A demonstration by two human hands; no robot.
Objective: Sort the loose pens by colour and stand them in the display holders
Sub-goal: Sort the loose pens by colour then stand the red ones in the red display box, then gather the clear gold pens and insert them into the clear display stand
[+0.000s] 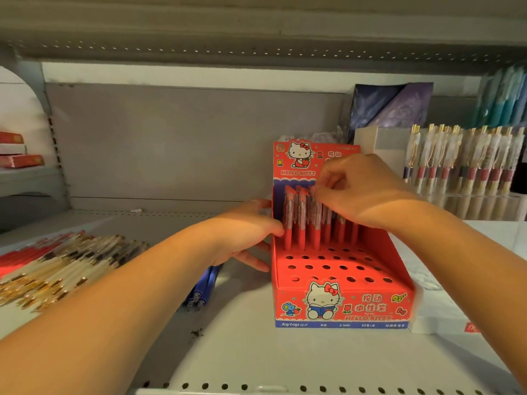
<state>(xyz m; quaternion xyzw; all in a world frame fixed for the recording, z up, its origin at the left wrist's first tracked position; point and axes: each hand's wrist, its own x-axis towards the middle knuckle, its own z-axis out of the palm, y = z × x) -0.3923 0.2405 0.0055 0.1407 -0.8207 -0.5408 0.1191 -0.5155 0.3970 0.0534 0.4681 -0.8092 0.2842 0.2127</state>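
Note:
A red Hello Kitty display holder (379, 246) stands on the shelf, its stepped top full of round holes. Several red pens (302, 220) stand upright in its back rows; the front rows of holes are bare. My left hand (248, 235) holds the holder's left wall, thumb at the inner edge by the pens. My right hand (362, 189) reaches over the back rows and pinches the top of one red pen. A few blue pens (202, 289) lie on the shelf under my left forearm. A loose pile of red and white-gold pens (62, 266) lies at the left.
A clear rack of white-gold pens (462, 163) stands at the right, behind a white box (439, 317) next to the holder. Purple and teal stationery leans at the back right. Red boxes (17, 155) sit on a side shelf at far left. An upper shelf hangs overhead.

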